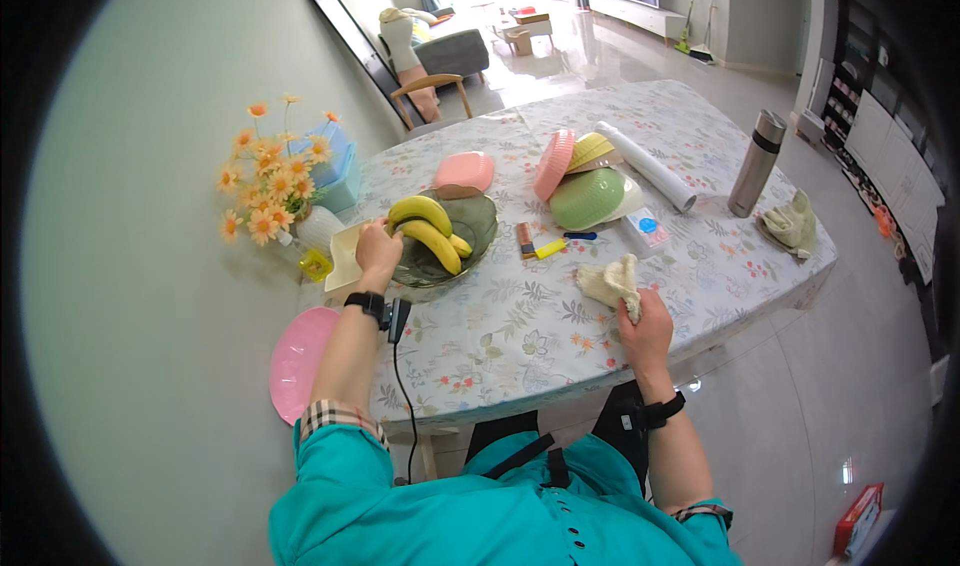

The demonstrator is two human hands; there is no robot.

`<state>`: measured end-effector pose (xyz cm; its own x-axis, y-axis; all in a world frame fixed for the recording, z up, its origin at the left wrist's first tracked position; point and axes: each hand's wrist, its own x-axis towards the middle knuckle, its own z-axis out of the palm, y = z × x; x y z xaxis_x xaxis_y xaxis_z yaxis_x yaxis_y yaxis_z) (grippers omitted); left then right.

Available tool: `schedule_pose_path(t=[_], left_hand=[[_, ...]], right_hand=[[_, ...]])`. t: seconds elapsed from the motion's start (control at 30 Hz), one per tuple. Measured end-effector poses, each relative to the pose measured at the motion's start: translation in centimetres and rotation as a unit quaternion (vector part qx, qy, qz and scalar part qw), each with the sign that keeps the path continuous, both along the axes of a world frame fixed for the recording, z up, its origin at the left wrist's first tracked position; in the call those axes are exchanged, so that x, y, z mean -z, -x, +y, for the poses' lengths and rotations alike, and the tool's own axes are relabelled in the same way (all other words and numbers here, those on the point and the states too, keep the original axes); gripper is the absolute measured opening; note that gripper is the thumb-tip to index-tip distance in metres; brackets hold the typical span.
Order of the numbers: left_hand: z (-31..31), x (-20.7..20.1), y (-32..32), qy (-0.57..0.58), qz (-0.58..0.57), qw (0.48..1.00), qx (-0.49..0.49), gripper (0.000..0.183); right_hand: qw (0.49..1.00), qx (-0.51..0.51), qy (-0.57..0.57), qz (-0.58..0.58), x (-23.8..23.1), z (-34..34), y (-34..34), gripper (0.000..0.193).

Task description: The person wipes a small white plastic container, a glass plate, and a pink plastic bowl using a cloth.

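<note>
A bunch of yellow bananas (432, 246) rests in a dark, see-through glass bowl (478, 224) left of the table's middle. My left hand (377, 254) is closed at the stem end of the bananas, over the bowl's left rim; its fingertips are partly hidden. Just left of that hand lies a cream plastic tray (345, 258). Near the table's front edge, my right hand (647, 328) grips a cream cloth (608, 282), whose loose end lies on the flowered tablecloth.
Behind the cloth are a white box (646, 232), a lighter (550, 250), stacked plastic baskets (588, 198) and a white roll (650, 169). A steel thermos (757, 164) and another cloth (790, 226) stand right. Orange flowers (275, 181) and a pink oval plate (302, 366) are left.
</note>
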<state>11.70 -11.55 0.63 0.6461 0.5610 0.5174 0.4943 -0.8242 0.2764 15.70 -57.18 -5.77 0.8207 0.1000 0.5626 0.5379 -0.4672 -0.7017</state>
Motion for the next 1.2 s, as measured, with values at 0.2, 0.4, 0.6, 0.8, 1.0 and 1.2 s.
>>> schedule_pose_path(t=[0.2,0.4,0.6,0.8,1.0,1.2], left_hand=[[-8.3,-2.0,4.4,0.413,-0.028,0.902,0.126,0.047],[-11.8,0.6,8.0,0.687,0.065,0.718,0.093,0.065],[-10.0,3.6,6.4,0.688,-0.068,0.715,0.102,0.044],[-8.7,4.8,4.3,0.677,-0.174,0.705,0.120,0.041],[-13.2,0.4,1.6,0.740,-0.010,0.658,0.138,0.047],[-16.4,-0.4,-7.5,0.508,-0.028,0.797,0.324,0.058]], right_hand=[[1.000,0.008,0.000,-0.016,0.3,-0.4,-0.3,0.020],[1.000,0.001,0.016,-0.002,0.2,-0.2,0.0,0.020],[1.000,-0.007,0.007,0.009,0.1,-0.1,0.1,0.020],[1.000,-0.011,0.000,0.002,0.0,0.0,0.1,0.022],[1.000,0.006,0.014,0.000,0.7,-0.4,-0.3,0.024],[1.000,-0.007,0.026,0.003,-0.2,0.0,0.1,0.025]])
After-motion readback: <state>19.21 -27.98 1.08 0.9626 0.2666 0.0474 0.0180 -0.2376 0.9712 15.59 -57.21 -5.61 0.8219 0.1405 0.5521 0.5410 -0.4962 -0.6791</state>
